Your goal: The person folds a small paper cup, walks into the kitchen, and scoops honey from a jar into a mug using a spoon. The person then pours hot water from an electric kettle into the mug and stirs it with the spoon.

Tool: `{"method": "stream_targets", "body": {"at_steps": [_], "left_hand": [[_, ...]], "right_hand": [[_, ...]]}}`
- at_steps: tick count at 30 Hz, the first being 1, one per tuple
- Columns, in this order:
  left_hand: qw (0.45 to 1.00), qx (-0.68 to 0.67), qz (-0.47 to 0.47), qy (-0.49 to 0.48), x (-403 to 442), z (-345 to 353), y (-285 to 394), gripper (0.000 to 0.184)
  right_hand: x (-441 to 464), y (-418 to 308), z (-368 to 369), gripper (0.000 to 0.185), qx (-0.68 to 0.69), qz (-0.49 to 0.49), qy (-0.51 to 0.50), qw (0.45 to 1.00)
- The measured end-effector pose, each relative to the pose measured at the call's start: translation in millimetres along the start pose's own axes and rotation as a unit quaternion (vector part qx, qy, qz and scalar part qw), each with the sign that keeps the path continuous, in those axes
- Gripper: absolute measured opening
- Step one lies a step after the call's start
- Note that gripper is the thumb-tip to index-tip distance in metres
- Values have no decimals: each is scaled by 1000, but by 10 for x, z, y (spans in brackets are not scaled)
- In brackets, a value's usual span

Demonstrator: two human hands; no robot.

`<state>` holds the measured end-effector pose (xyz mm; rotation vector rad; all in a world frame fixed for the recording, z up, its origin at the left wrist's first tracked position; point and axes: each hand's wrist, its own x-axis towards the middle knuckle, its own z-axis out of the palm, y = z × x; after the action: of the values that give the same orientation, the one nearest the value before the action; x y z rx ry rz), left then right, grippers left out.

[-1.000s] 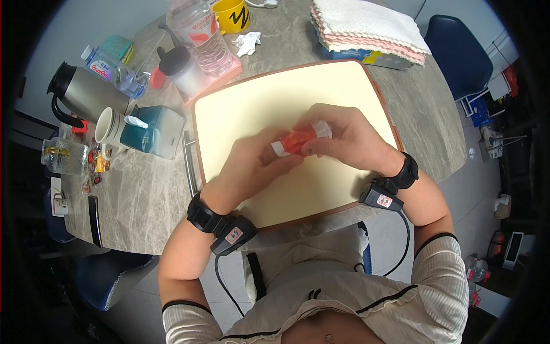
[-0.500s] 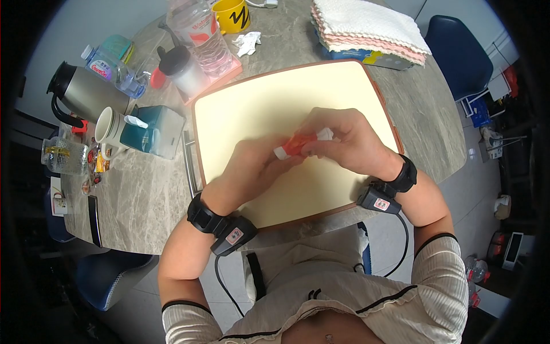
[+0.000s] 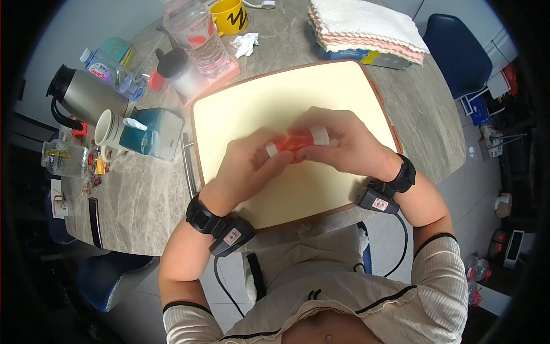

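Observation:
Between both hands is a small red packet (image 3: pixel 296 143) with white ends, like a wrapped sweet; motion blurs it. On its left end, the fingers and thumb of my left hand (image 3: pixel 251 165) are pinched. My right hand (image 3: pixel 348 143) grips the other end, its thumb along the near side. The packet is held level above a cream board (image 3: pixel 240 109) with a brown rim, apart from its surface as far as I can see. My fingers hide part of the packet.
Left of the board stand a tissue box (image 3: pixel 166 135), paper cups (image 3: pixel 106 127), a steel jug (image 3: pixel 94 94) and a lidded container (image 3: pixel 177 71). Behind are a large water bottle (image 3: pixel 200 43), a yellow mug (image 3: pixel 230 17), crumpled tissue (image 3: pixel 245 44) and stacked cloths (image 3: pixel 366 26).
The hands have shifted slightly, the left one a little to the left and up. The packet now lies more level, with more of its red middle showing between the fingers.

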<state>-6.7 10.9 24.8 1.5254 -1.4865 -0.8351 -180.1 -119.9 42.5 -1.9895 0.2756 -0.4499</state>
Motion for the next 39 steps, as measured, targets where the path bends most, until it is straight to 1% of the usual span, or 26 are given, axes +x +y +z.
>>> {"method": "stream_targets", "body": {"at_steps": [1,4,7,10,13,16,19,25,28,31,34,37,39], "left_hand": [[1000,12,10,14,1,6,2,25],[998,13,54,35,11,24,-7,25],[997,-14,53,47,15,47,0,27],[997,-38,48,51,10,54,18,29],[996,-46,56,56,18,73,9,30],[995,-36,67,61,26,87,33,29],[996,28,71,44,20,50,42,29],[989,70,125,48,22,41,51,27],[981,65,174,52,41,58,58,25],[976,86,195,49,34,55,45,24],[991,63,116,13,3,49,61,25],[992,-18,117,47,28,109,43,27],[995,0,88,51,21,75,17,27]], "right_hand": [[-4,-41,-11,32,-3,43,-20,999],[-7,-37,-9,33,27,56,-21,998],[4,7,-23,33,-37,-21,-9,999],[9,16,-24,32,-51,-41,-4,998],[6,33,-10,30,-20,-36,0,999],[0,31,-16,29,-39,-39,0,998],[0,-1,-23,28,-50,-59,0,997],[-24,9,-6,23,-40,-73,8,997],[-28,-36,-34,19,-69,-83,-13,994],[-44,-40,-19,16,-50,-101,-2,994],[-57,-47,-23,15,-51,-94,-3,994],[-57,-37,-14,19,-31,-58,1,998],[-34,-106,-41,23,13,34,-10,999]]}}
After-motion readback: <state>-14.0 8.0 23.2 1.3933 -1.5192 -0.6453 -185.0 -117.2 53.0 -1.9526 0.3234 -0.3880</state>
